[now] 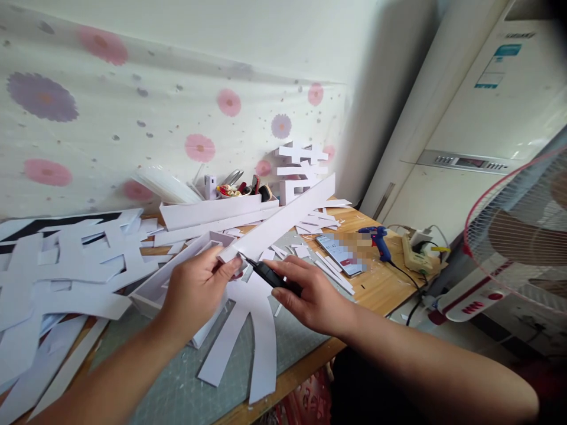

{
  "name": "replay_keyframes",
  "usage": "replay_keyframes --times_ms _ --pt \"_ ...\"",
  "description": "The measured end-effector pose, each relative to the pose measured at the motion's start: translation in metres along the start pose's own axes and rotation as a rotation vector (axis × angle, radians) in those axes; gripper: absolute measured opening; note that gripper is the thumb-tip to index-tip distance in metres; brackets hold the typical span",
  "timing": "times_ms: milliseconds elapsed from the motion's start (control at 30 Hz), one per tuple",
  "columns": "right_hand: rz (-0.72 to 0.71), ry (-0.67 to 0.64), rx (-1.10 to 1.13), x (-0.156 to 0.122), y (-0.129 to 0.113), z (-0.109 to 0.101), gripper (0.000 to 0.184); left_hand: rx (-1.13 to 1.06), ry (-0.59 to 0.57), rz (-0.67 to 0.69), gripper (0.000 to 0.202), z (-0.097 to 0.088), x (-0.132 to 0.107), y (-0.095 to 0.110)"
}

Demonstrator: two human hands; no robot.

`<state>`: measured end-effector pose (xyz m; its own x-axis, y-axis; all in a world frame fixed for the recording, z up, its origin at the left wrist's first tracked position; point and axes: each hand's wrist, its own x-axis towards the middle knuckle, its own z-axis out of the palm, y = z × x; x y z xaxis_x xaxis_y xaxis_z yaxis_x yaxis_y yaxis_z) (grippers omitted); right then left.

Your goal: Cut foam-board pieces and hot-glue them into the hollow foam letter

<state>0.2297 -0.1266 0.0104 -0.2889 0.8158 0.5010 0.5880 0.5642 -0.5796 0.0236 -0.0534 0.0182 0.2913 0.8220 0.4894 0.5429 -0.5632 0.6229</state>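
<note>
My left hand (199, 289) is closed on the near end of a long white foam-board strip (283, 218) that runs up and to the right over the table. My right hand (310, 292) grips a black craft knife (270, 275), with its blade tip touching the strip's end beside my left fingers. Under both hands lies a large white cut-out shape (259, 336) with raised walls, resting on a grey-green cutting mat (177, 389).
Piles of white foam-board pieces (57, 277) cover the left of the wooden table (381, 289). A white tray of tools (212, 209) stands at the back. A phone (339, 254), blue glue gun (378, 239) and power strip (416, 251) lie right. A fan (518, 236) stands beside the table.
</note>
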Motion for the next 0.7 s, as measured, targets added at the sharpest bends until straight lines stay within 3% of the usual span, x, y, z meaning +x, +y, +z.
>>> replay_keyframes --times_ms 433,533,600,700 --pt "0.083 -0.070 -0.006 0.000 0.001 -0.003 0.040 0.009 0.056 -0.014 0.028 -0.005 0.003 -0.003" --pt "0.137 -0.142 -0.064 -0.002 0.007 -0.002 0.036 -0.028 0.091 -0.063 0.024 -0.012 0.007 -0.004" --pt "0.188 -0.201 -0.112 -0.003 0.014 -0.002 0.036 -0.120 0.141 -0.137 0.024 -0.016 0.011 -0.006" --pt "0.266 -0.197 -0.249 0.000 0.027 -0.005 0.040 -0.497 0.130 -0.255 0.028 -0.016 0.016 -0.009"
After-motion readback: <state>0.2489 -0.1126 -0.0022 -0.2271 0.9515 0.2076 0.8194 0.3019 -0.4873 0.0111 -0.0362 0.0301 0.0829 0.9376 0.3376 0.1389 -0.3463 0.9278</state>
